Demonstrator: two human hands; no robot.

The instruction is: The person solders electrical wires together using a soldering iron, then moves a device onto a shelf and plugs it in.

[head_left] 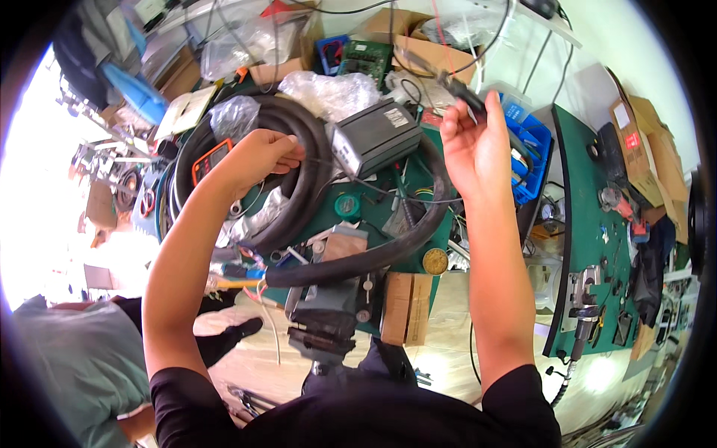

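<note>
Pretty messy green bench point(358, 213) here. The left hand point(258, 157) sits over a big coil of thick black hose point(299, 149), fingers curled shut and pinching a thin dark wire point(321, 160) that runs off to the right toward a grey box-shaped unit point(377, 134) resting on the coil. The right hand point(474, 145) is raised above the bench's right edge, fingers closed round a slim black tool point(467, 93) with a cable coming out the top; can't tell exactly what kind of tool it is. Just behind that hand there's a blue plastic crate point(532, 149). One end of the hose curves down past a bench vise point(328, 313) at the near edge, next to a small cardboard box point(403, 306). A green circuit board point(366, 58) lies at the back among cardboard cartons and plastic bags.
</note>
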